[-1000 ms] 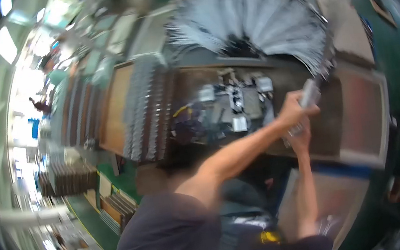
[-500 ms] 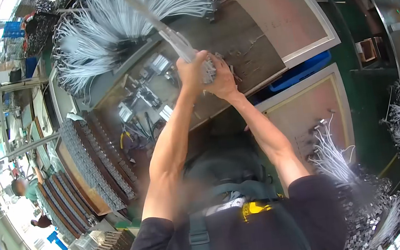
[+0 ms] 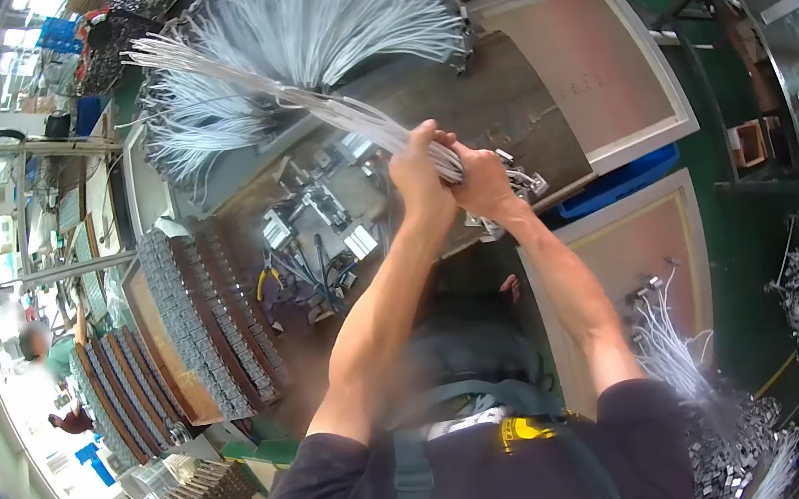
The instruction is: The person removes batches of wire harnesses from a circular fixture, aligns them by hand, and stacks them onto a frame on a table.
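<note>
Well left of my grips, strips of grey metal pieces (image 3: pixel 190 307) lay in rows. Nearer, still to the left, yellow-handled pliers (image 3: pixel 269 282) rested by a metal fixture (image 3: pixel 321 204) on the bench (image 3: pixel 499 85). Beyond my grips, a wide fan of pale cables (image 3: pixel 309 19) spread out. A long bundle of pale cables (image 3: pixel 352 119) slanted from my hands up and leftward, its loose ends in front of the fan. My left grip (image 3: pixel 420 176) was closed around the bundle's near end; my right grip (image 3: pixel 484 183) was closed there too, touching the left. I judged that even pressure from both would keep strands from slipping, and that the loose ends needed room to avoid snagging. Just right of my grips showed small metal parts (image 3: pixel 523 178); I could not tell whether they belonged to the bundle. Farther right lay a framed board (image 3: pixel 588 73).
</note>
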Demonstrator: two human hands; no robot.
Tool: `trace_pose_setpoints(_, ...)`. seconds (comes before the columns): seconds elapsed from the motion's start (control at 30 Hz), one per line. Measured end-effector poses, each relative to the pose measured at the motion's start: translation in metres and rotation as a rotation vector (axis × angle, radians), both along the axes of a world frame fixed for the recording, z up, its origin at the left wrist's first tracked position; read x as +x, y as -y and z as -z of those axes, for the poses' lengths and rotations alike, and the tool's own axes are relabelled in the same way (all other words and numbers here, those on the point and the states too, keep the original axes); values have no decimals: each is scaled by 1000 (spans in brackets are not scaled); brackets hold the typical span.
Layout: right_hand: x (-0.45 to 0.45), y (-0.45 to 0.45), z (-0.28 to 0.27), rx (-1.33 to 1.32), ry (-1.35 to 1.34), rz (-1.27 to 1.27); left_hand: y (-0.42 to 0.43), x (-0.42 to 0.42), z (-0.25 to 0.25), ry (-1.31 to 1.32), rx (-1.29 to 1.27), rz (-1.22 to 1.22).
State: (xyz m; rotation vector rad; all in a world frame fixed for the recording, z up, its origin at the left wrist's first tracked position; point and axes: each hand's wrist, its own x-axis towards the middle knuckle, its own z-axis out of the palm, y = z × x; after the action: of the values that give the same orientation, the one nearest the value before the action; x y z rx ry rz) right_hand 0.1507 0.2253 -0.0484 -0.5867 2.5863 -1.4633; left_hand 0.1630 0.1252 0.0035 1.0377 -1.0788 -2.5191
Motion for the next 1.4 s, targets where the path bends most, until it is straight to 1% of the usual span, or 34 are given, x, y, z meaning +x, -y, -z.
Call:
trace_pose_setpoints(0.03, -5, -7, -2, -1, -10, -11, 3, 5, -2, -10, -1, -11)
trace_pose_setpoints(0.1, -15, -23, -5, 166, -85, -138, 8, 17, -7, -60, -264, 142)
trace_pose_setpoints(0.13, -20, -31, -18, 262, -109, -159, 20, 29, -9, -143, -400, 257)
trace_pose_setpoints(0.17, -26, -38, -27, 266, -115, -163, 33, 43, -9, -148, -397, 251)
trace_pose_setpoints(0.23, -41, -55, -42, 499, -93, -237, 60, 61, -11, -139, -1295, 319)
trace_pose_setpoints(0.27, -48, -61, -47, 557, -146, -260, 79, 60, -17, -238, -1612, 274)
trace_pose_setpoints(0.3, -52, -65, -54, 561, -143, -263, 98, 57, -24, -336, -1926, 221)
trace_pose_setpoints(0.37, -63, -71, -68, 632, -199, -368, 136, 42, -36, -268, -2357, 177)
trace_pose_setpoints(0.43, -71, -72, -79, 637, -235, -401, 173, 25, -38, -186, -2453, 207)
trace_pose_setpoints(0.5, -77, -71, -91, 626, -270, -398, 211, 16, -28, -172, -2396, 323)
trace_pose_setpoints(0.53, -81, -70, -93, 606, -305, -405, 216, 11, -23, -101, -2367, 237)
trace_pose_setpoints(0.57, -83, -68, -96, 608, -300, -407, 225, 6, -17, -124, -2379, 168)
trace_pose_setpoints(0.63, -87, -61, -103, 418, -301, -366, 231, -4, -19, -220, -2293, 112)
trace_pose_setpoints(0.67, -88, -57, -101, 294, -232, -324, 228, -7, -14, -174, -2046, 120)
trace_pose_setpoints(0.7, -89, -51, -98, 301, -231, -331, 223, -12, -7, -128, -1797, 121)
trace_pose_setpoints(0.73, -90, -43, -90, 156, -136, -312, 219, -15, 6, -35, -1471, 153)
trace_pose_setpoints(0.77, -90, -34, -81, 9, -36, -285, 211, -19, 20, -115, -1115, 104)
trace_pose_setpoints(0.8, -92, -22, -70, -73, 38, -261, 201, -29, 32, -162, -1008, 38)
trace_pose_setpoints(0.83, -95, -13, -68, -68, 44, -258, 197, -39, 40, -207, -899, -27)
trace_pose_setpoints(0.87, -100, -6, -67, -58, 14, -239, 205, -44, 45, -142, -928, -36)
trace_pose_setpoints(0.9, -104, 2, -65, -47, -12, -220, 228, -55, 44, -127, -1138, 20)
trace_pose_setpoints(0.93, -111, 10, -70, 79, -99, -212, 245, -66, 40, -150, -1240, 97)
trace_pose_setpoints(0.97, -119, 21, -76, 87, -91, -216, 262, -79, 40, -174, -1340, 175)
trace_pose_setpoints(1.0, -126, 35, -80, 185, -142, -199, 284, -93, 52, -275, -1500, 260)
trace_pose_setpoints(1.03, -135, 50, -81, 281, -196, -183, 294, -101, 50, -257, -1528, 406)
trace_pose_setpoints(1.1, -151, 76, -72, 333, -209, -195, 315, -106, 51, -159, -1606, 530)
trace_pose_setpoints(1.13, -157, 87, -62, 362, -278, -231, 338, -110, 74, -156, -1596, 536)
trace_pose_setpoints(1.2, -165, 109, -40, 413, -401, -288, 388, -117, 150, -175, -1707, 626)
trace_pose_setpoints(1.23, -166, 117, -31, 420, -398, -291, 394, -117, 177, -175, -1700, 626)
trace_pose_setpoints(1.27, -168, 125, -23, 475, -384, -308, 399, -118, 201, -62, -1707, 621)
trace_pose_setpoints(1.3, -169, 131, -15, 532, -371, -324, 397, -122, 205, 49, -1711, 615)
trace_pose_setpoints(1.33, -170, 136, -6, 542, -394, -324, 394, -125, 210, 72, -1680, 697)
trace_pose_setpoints(1.37, -171, 137, 6, 552, -387, -327, 390, -125, 215, 72, -1668, 701)
trace_pose_setpoints(1.4, -174, 139, 18, 644, -371, -337, 381, -126, 212, 221, -1694, 799)
